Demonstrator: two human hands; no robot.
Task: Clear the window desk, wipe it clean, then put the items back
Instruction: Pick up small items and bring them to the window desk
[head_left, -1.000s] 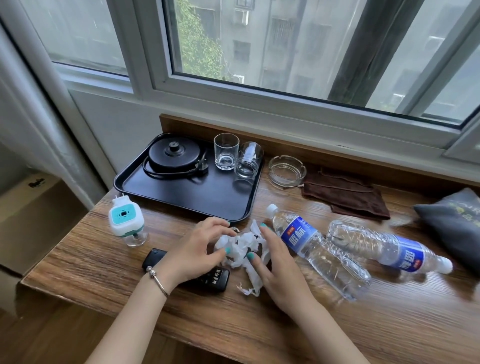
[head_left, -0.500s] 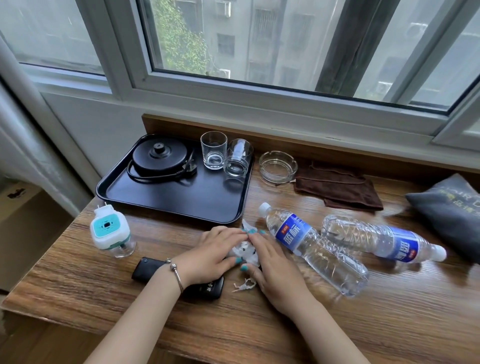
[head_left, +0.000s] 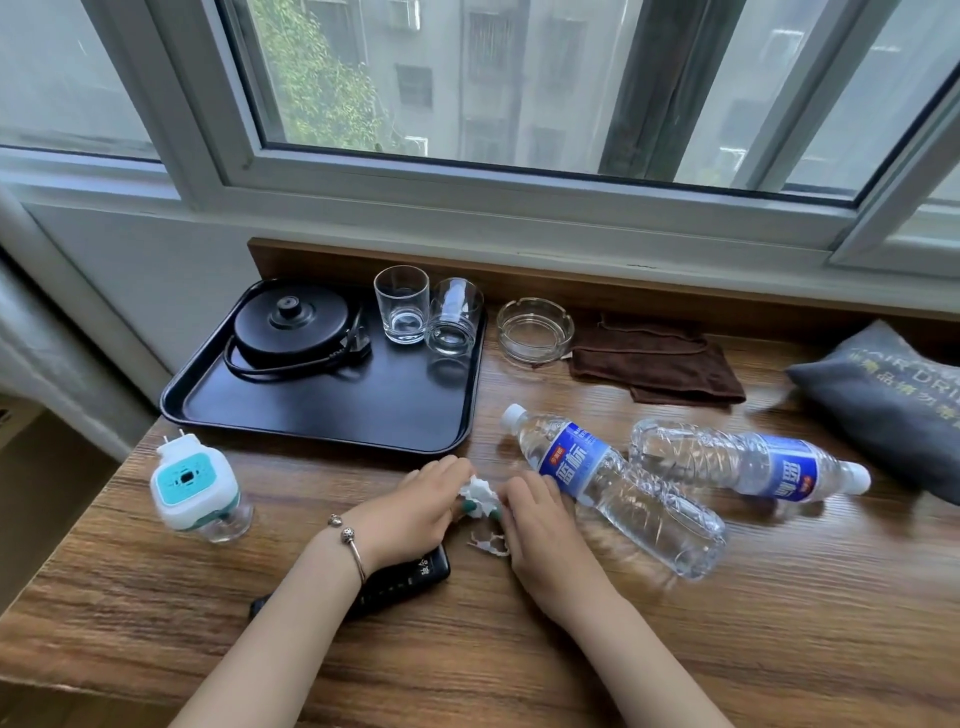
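My left hand (head_left: 415, 512) and my right hand (head_left: 535, 525) cup a crumpled white tissue (head_left: 480, 491) between them on the wooden desk (head_left: 727, 623), fingers curled round it. A torn tissue scrap (head_left: 488, 544) lies loose just below. Under my left wrist sits a black remote control (head_left: 410, 577). Two clear water bottles lie on their sides to the right, the nearer bottle (head_left: 613, 486) touching my right hand's side, the farther bottle (head_left: 748, 462) behind it. A white and teal plug-in device (head_left: 195, 488) stands at the left.
A black tray (head_left: 332, 410) holds a kettle base (head_left: 291, 322) and two glasses (head_left: 402, 304) (head_left: 454, 322). Behind the bottles are a glass ashtray (head_left: 535, 328) and a brown cloth (head_left: 660, 364). A grey pouch (head_left: 893, 400) lies at the right edge.
Both hands have drawn together and squeezed the loose, spread tissue into a small wad. One scrap has dropped out and stays on the desk.
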